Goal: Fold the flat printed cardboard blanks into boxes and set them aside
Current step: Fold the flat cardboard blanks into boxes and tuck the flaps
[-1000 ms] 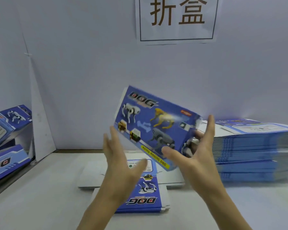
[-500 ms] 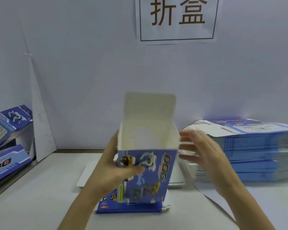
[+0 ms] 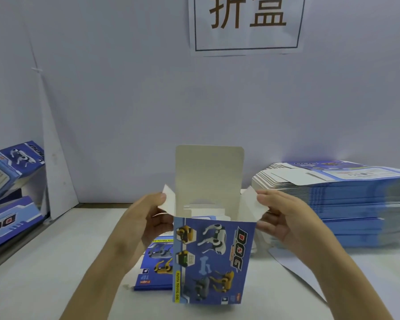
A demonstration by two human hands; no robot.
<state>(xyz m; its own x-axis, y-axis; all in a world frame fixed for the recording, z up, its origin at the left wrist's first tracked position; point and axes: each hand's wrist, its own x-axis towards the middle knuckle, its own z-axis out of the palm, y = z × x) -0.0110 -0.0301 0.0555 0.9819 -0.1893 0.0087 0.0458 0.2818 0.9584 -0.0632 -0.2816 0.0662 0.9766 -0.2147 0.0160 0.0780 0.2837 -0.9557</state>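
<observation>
Head view, frame centre: blue printed cardboard box (image 3: pixel 214 259) stands upright, top open, rear lid flap raised. Your left hand (image 3: pixel 143 222) pinches its left side flap, your right hand (image 3: pixel 286 222) the right one. Right of frame, near that hand: stack of flat blue blanks (image 3: pixel 346 204).

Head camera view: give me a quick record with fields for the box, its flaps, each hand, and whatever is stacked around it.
box: blue printed box, upright, top open
lid flap: lid flap stands straight up at the back
left hand: left hand pinches the left side flap
right hand: right hand pinches the right side flap
flat blank: flat blank lies on the table, partly behind the box
right of scene: tall stack of flat blanks
left of scene: finished boxes, leaning
</observation>
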